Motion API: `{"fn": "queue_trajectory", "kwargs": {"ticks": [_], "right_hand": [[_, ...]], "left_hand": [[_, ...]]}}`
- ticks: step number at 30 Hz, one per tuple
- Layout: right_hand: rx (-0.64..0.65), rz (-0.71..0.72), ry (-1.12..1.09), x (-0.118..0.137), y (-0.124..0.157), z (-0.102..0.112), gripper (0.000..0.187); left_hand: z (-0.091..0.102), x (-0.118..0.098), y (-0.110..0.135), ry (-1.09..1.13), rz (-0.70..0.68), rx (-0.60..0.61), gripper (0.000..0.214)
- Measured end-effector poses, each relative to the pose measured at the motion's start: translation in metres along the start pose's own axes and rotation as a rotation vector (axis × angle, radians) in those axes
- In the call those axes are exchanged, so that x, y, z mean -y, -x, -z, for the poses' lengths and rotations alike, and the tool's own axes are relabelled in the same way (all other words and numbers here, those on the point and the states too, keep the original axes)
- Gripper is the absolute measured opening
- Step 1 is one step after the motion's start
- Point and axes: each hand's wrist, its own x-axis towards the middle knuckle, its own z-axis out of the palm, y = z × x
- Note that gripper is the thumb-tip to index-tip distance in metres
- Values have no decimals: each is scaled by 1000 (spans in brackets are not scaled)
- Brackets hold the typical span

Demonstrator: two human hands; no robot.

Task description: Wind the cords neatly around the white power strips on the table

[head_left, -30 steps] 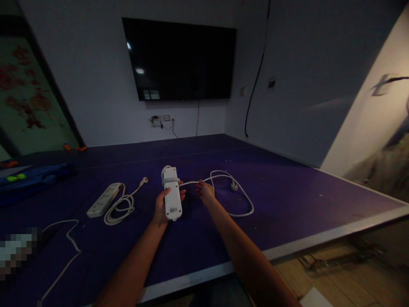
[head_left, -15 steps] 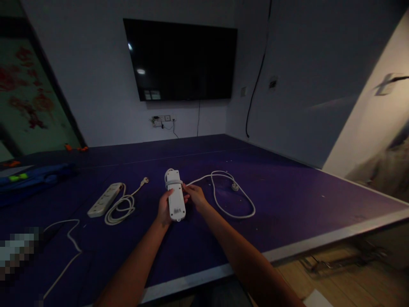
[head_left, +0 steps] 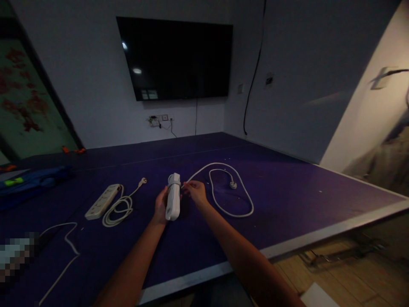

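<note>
A white power strip (head_left: 173, 204) is gripped in my left hand (head_left: 160, 205), tilted on its side above the purple tabletop. Part of its white cord is wrapped around the strip near the far end. My right hand (head_left: 196, 192), just right of the strip, pinches the cord with its fingertips. From there the loose cord (head_left: 234, 168) runs in a wide loop over the table and ends in a plug (head_left: 233, 185). Some of the left fingers are hidden behind the strip.
On the left lies a second power strip (head_left: 102, 201) with its cord coiled (head_left: 118, 213) beside it. Farther left are a thin white cable (head_left: 72, 243), a pixelated object (head_left: 15, 256) and blue cloth (head_left: 35, 177). The table's pale front edge (head_left: 191, 279) crosses below my forearms.
The strip has rolled in my left hand from its flat back onto its side. My right hand keeps its pinch on the cord, whose loop has shifted and widened at the back.
</note>
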Motion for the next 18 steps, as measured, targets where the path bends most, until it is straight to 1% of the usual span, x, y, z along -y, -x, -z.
{"fn": "queue_trajectory", "kwargs": {"ticks": [3,6,9,14,16,18], "right_hand": [[-24,42,28,4,-3,3,24],[-52,70,51,7,-5,5,26],[-79,82,76,7,-6,8,28],[-103,90,114,5,-5,10,27],[-109,92,110,5,-6,10,28],[-117,91,91,6,-7,11,28]], "left_hand": [[1,-2,1,-44,32,19,32],[1,2,0,-83,46,41,28],[1,11,-3,-117,2,43,30],[0,22,-8,-161,-100,-5,50],[0,22,-8,-167,-109,-21,48],[0,21,-6,-156,-100,-27,41]]}}
